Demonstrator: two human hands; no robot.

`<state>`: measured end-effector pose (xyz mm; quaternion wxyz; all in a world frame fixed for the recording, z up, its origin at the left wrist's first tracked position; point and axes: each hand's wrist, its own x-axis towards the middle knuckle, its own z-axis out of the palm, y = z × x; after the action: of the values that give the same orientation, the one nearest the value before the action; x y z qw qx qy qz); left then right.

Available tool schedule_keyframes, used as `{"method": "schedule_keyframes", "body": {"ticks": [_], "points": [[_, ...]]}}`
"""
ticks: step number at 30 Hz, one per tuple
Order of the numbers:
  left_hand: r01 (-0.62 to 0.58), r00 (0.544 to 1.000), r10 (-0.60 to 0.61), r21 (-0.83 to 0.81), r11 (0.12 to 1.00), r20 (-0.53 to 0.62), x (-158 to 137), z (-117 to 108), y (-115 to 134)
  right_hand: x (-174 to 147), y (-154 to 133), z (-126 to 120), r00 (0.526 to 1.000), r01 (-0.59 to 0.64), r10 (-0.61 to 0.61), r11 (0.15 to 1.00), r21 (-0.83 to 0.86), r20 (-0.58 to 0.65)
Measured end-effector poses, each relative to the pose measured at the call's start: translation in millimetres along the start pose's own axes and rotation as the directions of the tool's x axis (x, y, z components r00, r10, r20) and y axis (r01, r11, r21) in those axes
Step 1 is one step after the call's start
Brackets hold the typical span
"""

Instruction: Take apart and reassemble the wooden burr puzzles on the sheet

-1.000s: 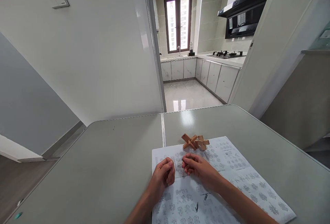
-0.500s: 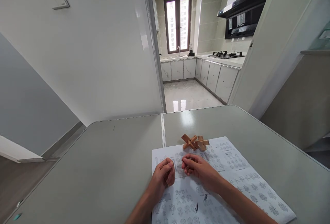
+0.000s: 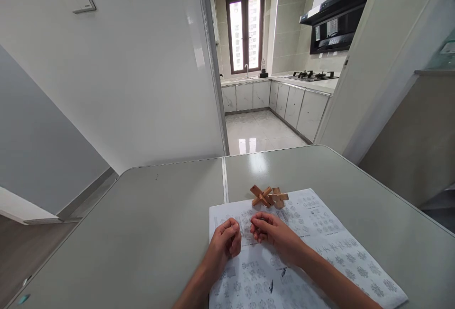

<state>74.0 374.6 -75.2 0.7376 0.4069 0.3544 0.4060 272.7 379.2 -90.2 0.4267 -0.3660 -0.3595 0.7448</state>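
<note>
My left hand (image 3: 226, 238) rests on the printed sheet (image 3: 341, 247), its fingers curled into a loose fist with nothing visible in them. A small gap to the right, my right hand (image 3: 270, 233) also lies on the paper, fingers bent and closed together, and no object shows in its grasp. Just beyond the right hand, at the sheet's far edge, sit two interlocking wooden puzzles: a darker brown one (image 3: 262, 196) and a lighter one (image 3: 279, 197) close against it on the right. Neither hand touches them. Rows of small puzzle diagrams cover the sheet.
The sheet lies on a grey-green table (image 3: 159, 233) with rounded far corners and a pale seam (image 3: 224, 178). Past the table, a doorway opens onto a kitchen with white cabinets (image 3: 245, 96), a gas hob (image 3: 313, 76) and a window (image 3: 245, 33).
</note>
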Motion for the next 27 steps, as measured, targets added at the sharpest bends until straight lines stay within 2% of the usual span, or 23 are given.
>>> {"method": "schedule_keyframes", "body": {"ticks": [27], "points": [[0.007, 1.0, -0.007, 0.013, 1.0, 0.016, 1.9, -4.5, -4.5, 3.1, 1.1, -0.9, 1.0, 0.003, -0.003, 1.0, 0.005, 0.005]]}}
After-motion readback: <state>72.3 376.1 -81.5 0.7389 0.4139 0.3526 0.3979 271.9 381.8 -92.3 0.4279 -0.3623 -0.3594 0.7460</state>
